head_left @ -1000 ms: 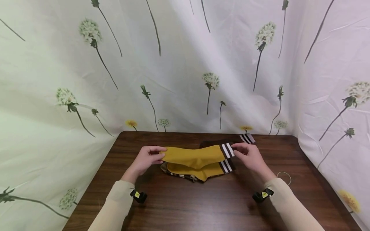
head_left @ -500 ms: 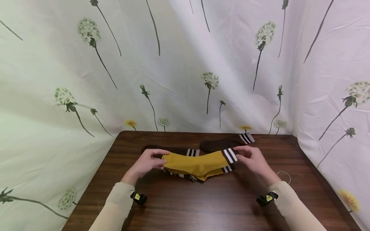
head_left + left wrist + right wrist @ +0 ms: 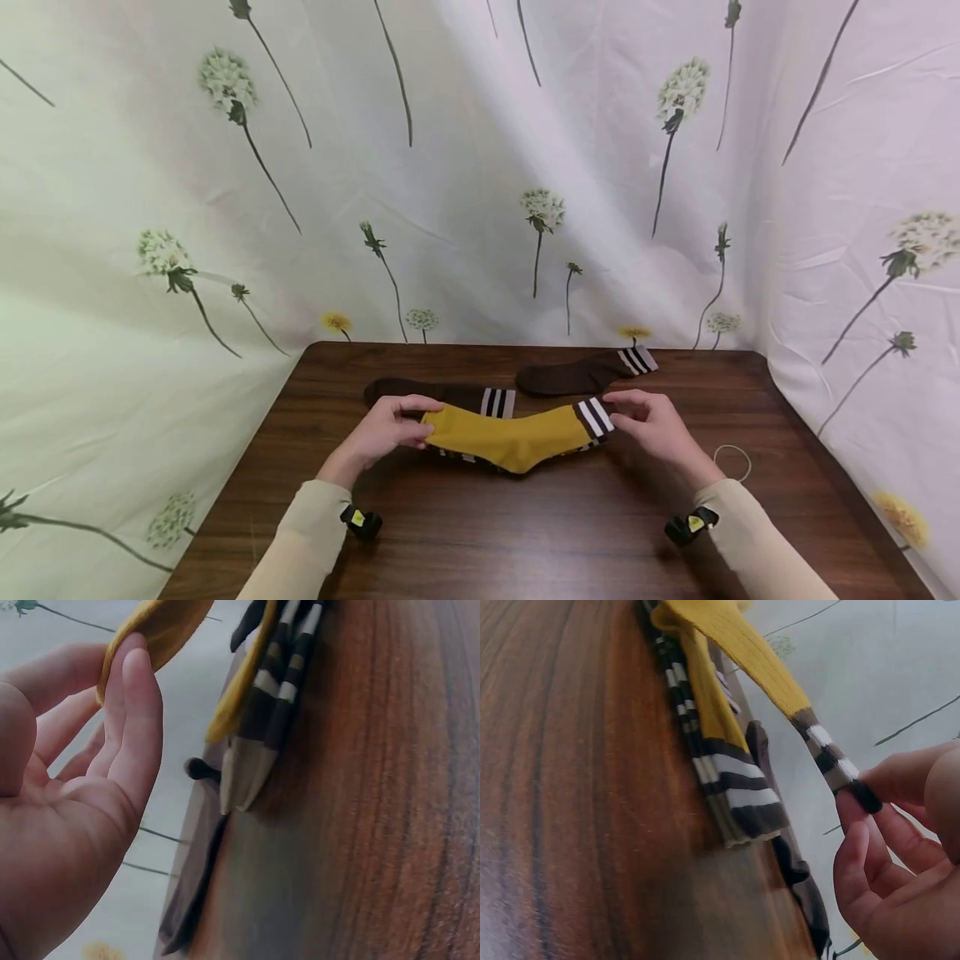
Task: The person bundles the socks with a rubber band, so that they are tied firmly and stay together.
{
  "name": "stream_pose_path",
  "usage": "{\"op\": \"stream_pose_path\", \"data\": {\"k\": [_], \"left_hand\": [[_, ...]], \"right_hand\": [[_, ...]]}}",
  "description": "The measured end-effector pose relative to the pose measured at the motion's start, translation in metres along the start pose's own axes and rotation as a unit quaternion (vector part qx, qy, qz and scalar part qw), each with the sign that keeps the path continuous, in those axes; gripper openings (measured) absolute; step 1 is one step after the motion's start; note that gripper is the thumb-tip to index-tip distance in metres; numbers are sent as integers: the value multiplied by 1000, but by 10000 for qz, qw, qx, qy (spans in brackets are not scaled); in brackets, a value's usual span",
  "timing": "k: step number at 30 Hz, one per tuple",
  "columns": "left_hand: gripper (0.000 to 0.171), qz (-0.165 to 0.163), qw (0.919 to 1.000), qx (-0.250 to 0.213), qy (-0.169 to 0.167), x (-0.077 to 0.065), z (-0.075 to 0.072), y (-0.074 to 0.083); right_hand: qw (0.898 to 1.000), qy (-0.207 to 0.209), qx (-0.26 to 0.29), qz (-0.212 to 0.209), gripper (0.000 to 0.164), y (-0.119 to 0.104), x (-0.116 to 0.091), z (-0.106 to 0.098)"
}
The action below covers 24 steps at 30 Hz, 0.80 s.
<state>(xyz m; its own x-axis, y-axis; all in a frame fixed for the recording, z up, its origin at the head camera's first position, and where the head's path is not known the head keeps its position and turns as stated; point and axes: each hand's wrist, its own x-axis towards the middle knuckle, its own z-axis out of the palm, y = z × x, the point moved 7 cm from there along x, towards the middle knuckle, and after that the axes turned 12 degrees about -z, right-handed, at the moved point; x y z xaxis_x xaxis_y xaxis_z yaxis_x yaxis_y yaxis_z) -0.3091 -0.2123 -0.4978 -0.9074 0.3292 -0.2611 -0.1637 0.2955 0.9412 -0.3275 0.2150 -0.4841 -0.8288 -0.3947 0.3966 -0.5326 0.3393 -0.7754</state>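
A yellow sock (image 3: 480, 433) with a dark cuff striped in white is stretched between both hands. My left hand (image 3: 392, 429) pinches its toe end between thumb and fingers. At the other end, my right hand (image 3: 651, 423) pinches the striped cuff (image 3: 829, 754). The held sock hangs just over a second yellow sock (image 3: 709, 705), mostly hidden beneath it in the head view. Under that one lie dark socks with pale bands (image 3: 271, 705), whose beige ends stick out in the left wrist view.
Two dark brown socks with grey striped cuffs lie behind the pile, one left (image 3: 431, 390) and one at the back right (image 3: 573, 375). A thin pale loop (image 3: 732, 462) is right of the right hand. A flower-print cloth (image 3: 450, 208) hangs behind the wooden table (image 3: 480, 533).
Both hands have come down and slightly nearer with the yellow sock. It now covers most of the lower yellow sock, and the brown socks behind show more.
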Motion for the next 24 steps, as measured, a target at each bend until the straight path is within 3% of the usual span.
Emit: {"op": "stream_pose_path", "data": {"k": [7, 16, 24], "left_hand": [[41, 183, 9995, 138, 235, 0, -3, -2], [40, 42, 9980, 364, 512, 2, -4, -8], [41, -29, 9973, 471, 565, 3, -5, -16]], "right_hand": [[9995, 90, -278, -140, 29, 8, -2, 8], [9993, 60, -340, -138, 29, 20, -3, 18], [9981, -76, -608, 6, 31, 23, -3, 23]]}}
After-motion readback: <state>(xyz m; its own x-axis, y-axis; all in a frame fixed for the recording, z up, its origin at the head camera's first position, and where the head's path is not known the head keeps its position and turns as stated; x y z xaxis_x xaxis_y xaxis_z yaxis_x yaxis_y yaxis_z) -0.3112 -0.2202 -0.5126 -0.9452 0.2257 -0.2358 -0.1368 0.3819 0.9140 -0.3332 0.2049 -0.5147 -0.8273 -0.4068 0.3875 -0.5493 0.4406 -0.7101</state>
